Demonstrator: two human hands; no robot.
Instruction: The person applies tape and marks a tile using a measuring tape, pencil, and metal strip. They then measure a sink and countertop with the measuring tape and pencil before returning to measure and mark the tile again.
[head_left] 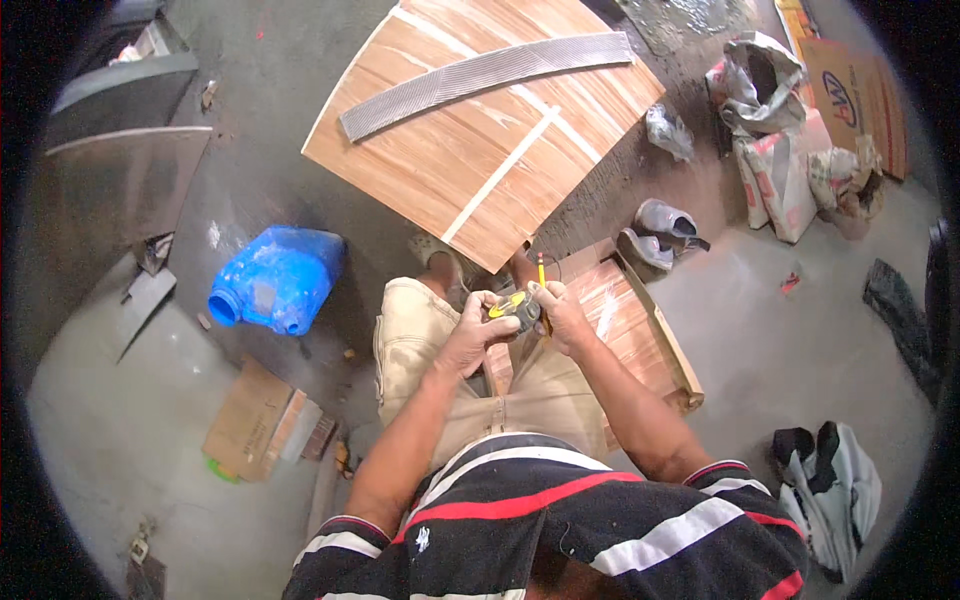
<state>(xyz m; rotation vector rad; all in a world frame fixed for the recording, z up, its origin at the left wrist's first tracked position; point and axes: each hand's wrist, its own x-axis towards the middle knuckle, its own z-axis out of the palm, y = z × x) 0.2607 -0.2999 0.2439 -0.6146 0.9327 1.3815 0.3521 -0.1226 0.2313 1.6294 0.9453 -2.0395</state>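
Over my lap, my left hand [466, 338] is closed around a black and yellow tape measure [523, 310]. My right hand [566, 318] sits close against its other side, with a yellow pencil [541, 270] pinched upright in the fingers. Whether the right fingers also grip the tape measure is hard to see. In front of my feet lies a large wood-look panel [430, 190] with pale stripes. A long grey ribbed strip [480, 82] rests across its far part.
An open carton [672, 345] of wood-look pieces lies by my right leg. Shoes [660, 232], sacks [785, 175] and a cardboard box [850, 105] stand farther right. To the left are a blue jug [278, 280] and flattened cardboard [248, 418]. Clothing [830, 490] lies near right.
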